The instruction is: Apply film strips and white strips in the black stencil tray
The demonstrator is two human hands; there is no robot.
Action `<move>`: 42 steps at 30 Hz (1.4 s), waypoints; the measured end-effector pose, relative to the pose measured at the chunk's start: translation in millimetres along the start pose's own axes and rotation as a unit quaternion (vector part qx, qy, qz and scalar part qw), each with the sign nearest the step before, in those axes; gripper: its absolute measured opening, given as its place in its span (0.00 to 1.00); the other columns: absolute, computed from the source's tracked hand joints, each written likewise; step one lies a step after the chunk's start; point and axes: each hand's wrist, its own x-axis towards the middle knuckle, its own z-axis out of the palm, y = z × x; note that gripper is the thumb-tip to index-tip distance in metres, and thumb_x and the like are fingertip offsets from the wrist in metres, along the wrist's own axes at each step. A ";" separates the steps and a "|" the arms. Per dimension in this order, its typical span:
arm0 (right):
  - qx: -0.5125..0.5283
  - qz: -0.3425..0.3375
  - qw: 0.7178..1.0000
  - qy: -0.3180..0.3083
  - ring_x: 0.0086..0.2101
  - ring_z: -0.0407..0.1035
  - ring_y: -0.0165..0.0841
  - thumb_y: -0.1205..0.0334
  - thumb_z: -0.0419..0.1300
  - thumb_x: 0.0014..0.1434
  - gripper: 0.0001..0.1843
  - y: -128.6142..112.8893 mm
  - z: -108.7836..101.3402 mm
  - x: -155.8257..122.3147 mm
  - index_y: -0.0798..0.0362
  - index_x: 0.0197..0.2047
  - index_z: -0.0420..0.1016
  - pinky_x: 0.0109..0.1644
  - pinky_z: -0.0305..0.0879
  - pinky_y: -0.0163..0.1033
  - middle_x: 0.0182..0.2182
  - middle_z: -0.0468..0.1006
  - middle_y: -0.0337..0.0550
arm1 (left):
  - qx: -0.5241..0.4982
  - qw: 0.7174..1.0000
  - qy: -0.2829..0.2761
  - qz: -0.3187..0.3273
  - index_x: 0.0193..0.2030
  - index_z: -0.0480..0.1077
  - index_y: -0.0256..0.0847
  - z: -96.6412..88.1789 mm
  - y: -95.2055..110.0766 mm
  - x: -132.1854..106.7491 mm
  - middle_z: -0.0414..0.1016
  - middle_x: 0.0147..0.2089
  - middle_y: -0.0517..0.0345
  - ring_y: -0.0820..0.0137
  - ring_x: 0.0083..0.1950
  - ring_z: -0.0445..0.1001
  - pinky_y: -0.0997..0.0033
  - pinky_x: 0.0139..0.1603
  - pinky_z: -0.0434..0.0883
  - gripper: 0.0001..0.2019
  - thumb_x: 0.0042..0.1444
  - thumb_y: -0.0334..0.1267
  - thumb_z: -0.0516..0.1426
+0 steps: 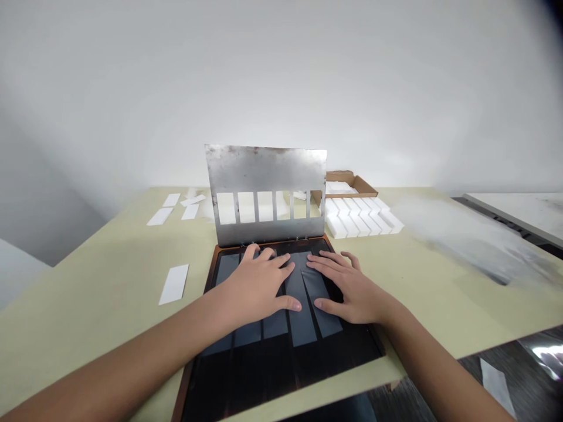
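Note:
A dark base plate point(281, 363) with a brown rim lies on the table in front of me. Several grey strips point(303, 316) lie side by side on it; one near the right is skewed. My left hand point(259, 284) rests flat on the left strips, fingers spread. My right hand point(349, 290) lies flat on the skewed strip and the plate beside it, fingers stretched toward the left hand. A hinged metal stencil point(266, 176) with several rectangular slots stands upright at the plate's far edge.
White strips point(175, 283) lie loose on the beige table point(109, 281) at left and far left. Rows of white blocks point(363, 221) and an open cardboard box point(349, 181) sit behind right. A second table point(523, 214) stands at right.

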 end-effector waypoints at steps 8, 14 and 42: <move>0.005 0.000 1.000 0.015 0.74 0.50 0.54 0.37 0.59 0.68 0.41 -0.4 -1.0 -1.5 0.40 0.78 0.57 0.76 0.34 0.71 0.76 0.60 0.43 | -0.001 1.000 0.019 0.003 0.70 0.72 0.42 -0.7 -1.8 -3.3 0.68 0.74 0.43 0.41 0.70 0.66 0.36 0.70 0.50 0.36 0.68 0.67 0.55; 0.017 0.009 0.999 0.036 0.74 0.52 0.49 0.42 0.51 0.75 0.31 0.4 3.4 -0.1 0.40 0.76 0.62 0.76 0.41 0.67 0.75 0.63 0.40 | -0.016 0.998 0.058 0.000 0.65 0.76 0.46 5.6 -7.4 0.7 0.72 0.71 0.47 0.46 0.69 0.67 0.41 0.67 0.54 0.25 0.76 0.57 0.49; 0.033 0.031 0.995 0.094 0.70 0.56 0.50 0.42 0.56 0.72 0.24 -4.3 9.1 3.9 0.43 0.65 0.72 0.73 0.50 0.63 0.71 0.64 0.51 | -0.048 0.994 0.101 -0.012 0.64 0.76 0.50 9.5 -23.2 12.3 0.70 0.71 0.47 0.47 0.69 0.66 0.43 0.67 0.55 0.23 0.73 0.57 0.51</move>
